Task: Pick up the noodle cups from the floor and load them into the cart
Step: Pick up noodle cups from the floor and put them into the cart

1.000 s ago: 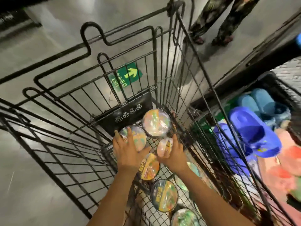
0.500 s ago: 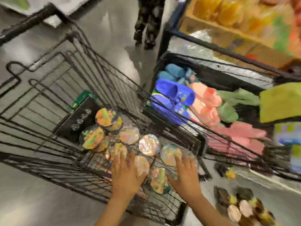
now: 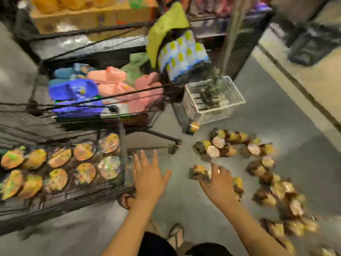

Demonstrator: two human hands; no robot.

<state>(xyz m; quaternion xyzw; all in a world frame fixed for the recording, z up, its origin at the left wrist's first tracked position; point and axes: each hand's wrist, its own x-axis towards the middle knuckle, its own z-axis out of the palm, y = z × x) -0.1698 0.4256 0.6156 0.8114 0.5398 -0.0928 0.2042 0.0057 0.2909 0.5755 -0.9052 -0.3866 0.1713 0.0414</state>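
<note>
The black wire cart (image 3: 122, 126) stands at the left, with several noodle cups (image 3: 84, 154) in it, lids up, in two rows. Many more noodle cups (image 3: 267, 183) lie scattered on the grey floor at the right. My left hand (image 3: 149, 174) hovers just right of the cart's corner, empty, fingers spread. Further right, my right hand (image 3: 218, 183) reaches down over one loose cup (image 3: 198, 171) lying on its side; its fingers are apart above the cup, and blur hides whether they touch.
Behind the cart a wire bin (image 3: 158, 87) holds blue and pink slippers (image 3: 110, 84). A white plastic basket (image 3: 214, 102) sits on the floor beyond the cups, with a pack of bottles (image 3: 181, 56) above it. My sandalled feet (image 3: 176, 234) are below.
The view swung right from the cart to the floor. Both hands left the cart; the right one dropped toward a cup on the floor, the left now hangs beside the cart.
</note>
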